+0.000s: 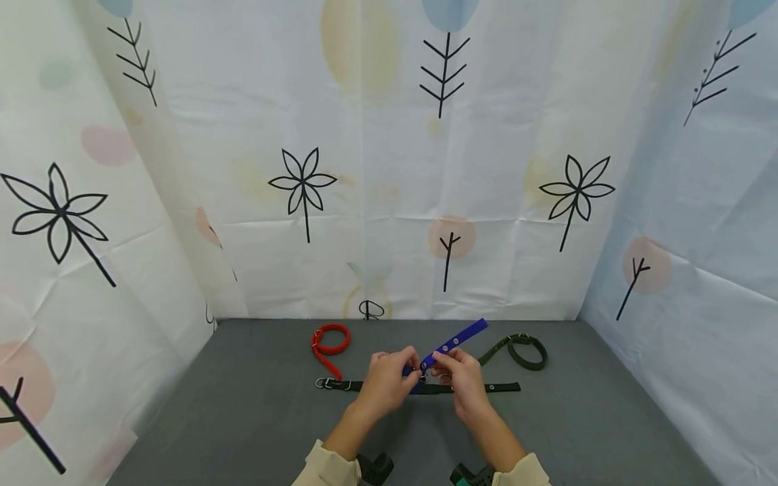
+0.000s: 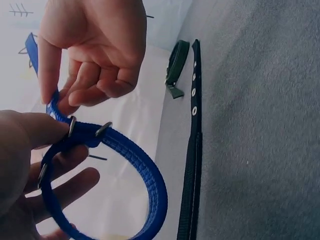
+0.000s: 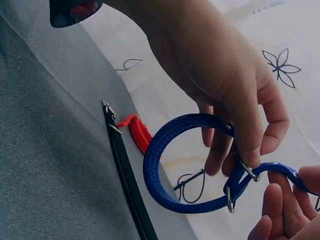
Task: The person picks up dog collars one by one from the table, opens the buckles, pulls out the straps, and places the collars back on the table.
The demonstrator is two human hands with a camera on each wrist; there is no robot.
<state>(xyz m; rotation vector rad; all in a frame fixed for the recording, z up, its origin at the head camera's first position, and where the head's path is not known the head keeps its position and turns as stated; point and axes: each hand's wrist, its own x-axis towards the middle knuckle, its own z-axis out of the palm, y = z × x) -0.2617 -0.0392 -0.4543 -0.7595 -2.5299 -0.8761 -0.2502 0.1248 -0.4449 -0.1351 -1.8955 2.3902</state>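
Observation:
Both hands hold a blue dog collar [image 1: 463,336] above the table. Its strap is bent round into a loop, plain in the left wrist view as the blue collar [image 2: 159,187]. With thumb and fingers, my left hand [image 1: 389,379] pinches it beside the metal buckle [image 3: 248,171]. A metal D-ring [image 3: 230,200] sits close by on the strap. My right hand [image 1: 465,383] pinches the strap on the other side of the buckle, where the long tail with metal-rimmed holes sticks up and away to the right.
Behind the hands a black collar [image 1: 504,387] lies stretched across the grey table [image 1: 255,432]. A red collar [image 1: 331,350], curled into a loop, is at the back left. At the back right lies a dark green collar [image 1: 527,366], likewise looped. Patterned white curtains [image 1: 377,263] enclose the table.

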